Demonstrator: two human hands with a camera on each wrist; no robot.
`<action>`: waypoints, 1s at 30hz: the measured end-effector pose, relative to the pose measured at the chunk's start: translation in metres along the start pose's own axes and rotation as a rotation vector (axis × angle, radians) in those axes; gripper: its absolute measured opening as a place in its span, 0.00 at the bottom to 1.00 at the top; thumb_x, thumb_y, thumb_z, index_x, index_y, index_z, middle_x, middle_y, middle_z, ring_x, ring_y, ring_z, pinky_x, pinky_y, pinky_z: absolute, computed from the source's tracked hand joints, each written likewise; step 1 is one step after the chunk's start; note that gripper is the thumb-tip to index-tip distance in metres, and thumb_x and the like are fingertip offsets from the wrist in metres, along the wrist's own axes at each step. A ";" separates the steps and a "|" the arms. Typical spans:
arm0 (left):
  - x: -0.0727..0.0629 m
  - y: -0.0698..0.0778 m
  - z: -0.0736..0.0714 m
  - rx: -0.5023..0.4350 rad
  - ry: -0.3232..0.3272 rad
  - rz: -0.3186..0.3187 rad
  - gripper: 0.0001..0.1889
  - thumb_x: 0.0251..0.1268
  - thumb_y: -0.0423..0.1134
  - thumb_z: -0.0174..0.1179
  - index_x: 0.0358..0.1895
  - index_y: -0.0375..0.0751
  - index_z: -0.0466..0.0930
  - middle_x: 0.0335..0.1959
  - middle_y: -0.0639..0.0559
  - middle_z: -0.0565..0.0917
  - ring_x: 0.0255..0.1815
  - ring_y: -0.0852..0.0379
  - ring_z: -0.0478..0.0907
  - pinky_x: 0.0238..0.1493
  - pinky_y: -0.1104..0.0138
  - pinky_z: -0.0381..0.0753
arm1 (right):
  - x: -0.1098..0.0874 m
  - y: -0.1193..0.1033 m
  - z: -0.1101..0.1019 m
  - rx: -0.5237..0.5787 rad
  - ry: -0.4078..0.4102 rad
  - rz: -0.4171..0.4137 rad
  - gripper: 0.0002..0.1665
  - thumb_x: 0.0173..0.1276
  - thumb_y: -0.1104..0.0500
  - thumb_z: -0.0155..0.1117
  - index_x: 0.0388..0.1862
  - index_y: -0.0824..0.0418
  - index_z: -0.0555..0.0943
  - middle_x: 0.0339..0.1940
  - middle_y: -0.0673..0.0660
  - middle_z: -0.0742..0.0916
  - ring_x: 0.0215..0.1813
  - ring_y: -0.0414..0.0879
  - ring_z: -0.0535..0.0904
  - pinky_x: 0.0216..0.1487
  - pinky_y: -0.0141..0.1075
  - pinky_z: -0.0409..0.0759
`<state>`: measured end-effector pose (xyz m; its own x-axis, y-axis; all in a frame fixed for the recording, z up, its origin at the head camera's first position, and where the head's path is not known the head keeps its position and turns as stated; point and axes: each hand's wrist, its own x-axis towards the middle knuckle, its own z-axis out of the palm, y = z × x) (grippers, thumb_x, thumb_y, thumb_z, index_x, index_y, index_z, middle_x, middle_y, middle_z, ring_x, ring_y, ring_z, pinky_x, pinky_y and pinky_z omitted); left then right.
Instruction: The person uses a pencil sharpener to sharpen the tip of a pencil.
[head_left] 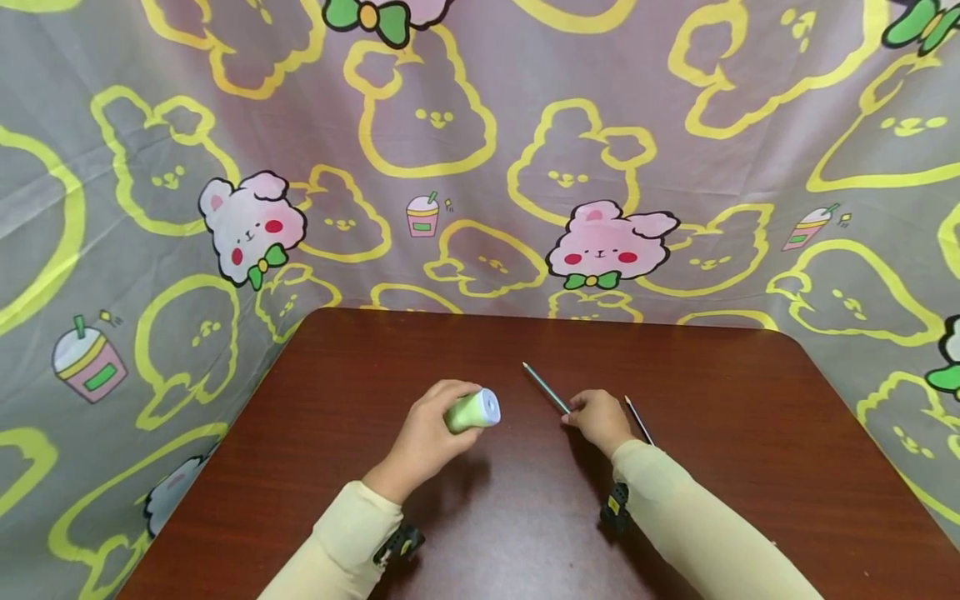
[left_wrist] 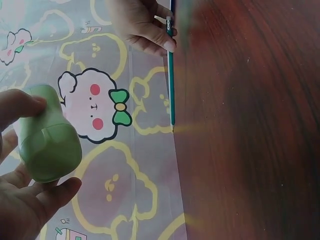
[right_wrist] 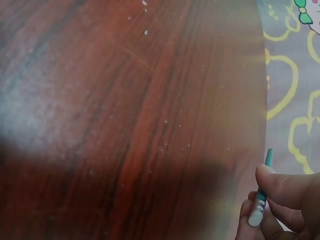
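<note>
My left hand [head_left: 426,427] grips a light green pencil sharpener [head_left: 469,411], holding it above the table, its pale end with a small hole turned to the right. In the left wrist view the thumb lies on the top of the sharpener [left_wrist: 50,145] and the fingers are beneath it. A teal pencil [head_left: 545,387] is pinched between thumb and fingers of my right hand [head_left: 600,419], near its eraser end. Its sharpened tip points away, up and left in the head view. The right wrist view shows the pencil's metal band and white eraser [right_wrist: 256,216] sticking out from the fingers.
A second, dark pencil [head_left: 638,418] lies on the table just right of my right hand, partly hidden by the sleeve. The brown wooden table [head_left: 360,367] ends at a patterned cloth [head_left: 480,192] hanging behind it and at the sides.
</note>
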<state>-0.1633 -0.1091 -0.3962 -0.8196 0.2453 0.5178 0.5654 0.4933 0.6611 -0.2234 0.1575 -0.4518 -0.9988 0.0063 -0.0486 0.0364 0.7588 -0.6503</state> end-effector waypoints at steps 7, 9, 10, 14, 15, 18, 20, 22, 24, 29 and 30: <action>0.000 0.001 0.001 -0.004 -0.010 -0.006 0.26 0.40 0.26 0.73 0.49 0.39 0.82 0.46 0.50 0.81 0.45 0.53 0.78 0.45 0.63 0.78 | -0.003 -0.002 -0.002 -0.026 -0.029 0.020 0.15 0.57 0.62 0.72 0.41 0.70 0.84 0.34 0.59 0.87 0.37 0.50 0.82 0.42 0.46 0.78; 0.000 0.001 0.001 -0.002 -0.010 -0.002 0.26 0.40 0.26 0.73 0.49 0.39 0.82 0.46 0.50 0.81 0.45 0.54 0.78 0.45 0.63 0.77 | -0.003 -0.002 -0.002 -0.050 -0.035 0.021 0.15 0.56 0.62 0.72 0.41 0.69 0.84 0.36 0.60 0.87 0.39 0.51 0.82 0.43 0.47 0.78; 0.000 0.000 0.001 -0.001 -0.009 -0.001 0.26 0.40 0.25 0.73 0.49 0.40 0.82 0.46 0.50 0.81 0.45 0.54 0.78 0.45 0.63 0.77 | -0.004 -0.002 -0.002 -0.062 -0.037 0.025 0.16 0.56 0.62 0.72 0.41 0.69 0.84 0.37 0.60 0.87 0.39 0.51 0.82 0.43 0.48 0.78; 0.001 0.000 0.000 0.003 -0.012 0.005 0.26 0.40 0.25 0.73 0.49 0.40 0.82 0.45 0.50 0.81 0.45 0.54 0.78 0.45 0.63 0.77 | -0.004 0.000 -0.001 -0.101 -0.041 0.028 0.16 0.55 0.61 0.73 0.42 0.67 0.84 0.38 0.60 0.88 0.40 0.52 0.83 0.43 0.49 0.78; 0.001 0.000 0.000 0.002 -0.012 0.007 0.26 0.40 0.25 0.73 0.49 0.40 0.82 0.45 0.50 0.81 0.45 0.54 0.78 0.45 0.63 0.77 | -0.004 0.001 -0.001 -0.110 -0.042 0.025 0.16 0.55 0.61 0.73 0.41 0.67 0.84 0.38 0.60 0.88 0.40 0.52 0.83 0.43 0.49 0.78; 0.001 -0.001 0.000 0.001 -0.009 0.012 0.26 0.40 0.25 0.73 0.49 0.40 0.82 0.45 0.51 0.81 0.45 0.54 0.78 0.45 0.63 0.77 | -0.003 0.002 0.000 -0.126 -0.047 0.014 0.16 0.55 0.60 0.73 0.41 0.66 0.84 0.39 0.60 0.88 0.41 0.54 0.83 0.43 0.50 0.78; 0.001 -0.001 0.000 0.002 -0.008 0.013 0.26 0.40 0.25 0.73 0.49 0.40 0.82 0.45 0.51 0.81 0.45 0.54 0.78 0.45 0.63 0.77 | -0.003 0.003 0.000 -0.138 -0.044 0.000 0.15 0.55 0.60 0.73 0.41 0.66 0.85 0.39 0.60 0.88 0.41 0.54 0.83 0.43 0.50 0.78; 0.002 0.000 -0.001 0.001 -0.009 0.011 0.26 0.40 0.25 0.73 0.49 0.40 0.82 0.45 0.51 0.81 0.45 0.54 0.78 0.45 0.63 0.78 | -0.003 0.003 0.001 -0.146 -0.041 -0.007 0.15 0.55 0.60 0.73 0.40 0.66 0.85 0.39 0.60 0.88 0.41 0.55 0.83 0.42 0.50 0.78; 0.002 0.000 0.000 0.000 -0.011 0.010 0.26 0.40 0.25 0.73 0.49 0.40 0.82 0.45 0.50 0.81 0.45 0.54 0.78 0.45 0.63 0.78 | -0.003 0.003 0.001 -0.151 -0.037 -0.010 0.15 0.55 0.60 0.73 0.40 0.66 0.85 0.38 0.60 0.88 0.41 0.55 0.83 0.42 0.50 0.79; 0.001 0.000 0.001 0.003 -0.022 0.009 0.25 0.41 0.25 0.73 0.49 0.39 0.82 0.45 0.50 0.81 0.45 0.54 0.78 0.45 0.63 0.78 | -0.003 0.003 0.003 -0.161 -0.037 -0.011 0.14 0.55 0.60 0.73 0.40 0.66 0.85 0.36 0.58 0.88 0.38 0.52 0.83 0.40 0.48 0.79; 0.001 0.000 0.001 0.003 -0.024 0.008 0.25 0.41 0.25 0.73 0.49 0.39 0.82 0.45 0.50 0.81 0.45 0.54 0.78 0.45 0.63 0.78 | -0.003 0.003 0.003 -0.164 -0.038 -0.011 0.14 0.55 0.60 0.73 0.39 0.66 0.85 0.35 0.58 0.88 0.37 0.51 0.83 0.39 0.48 0.79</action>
<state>-0.1644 -0.1080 -0.3964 -0.8171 0.2689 0.5099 0.5715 0.4935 0.6556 -0.2198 0.1576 -0.4558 -0.9970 -0.0246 -0.0727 0.0167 0.8546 -0.5190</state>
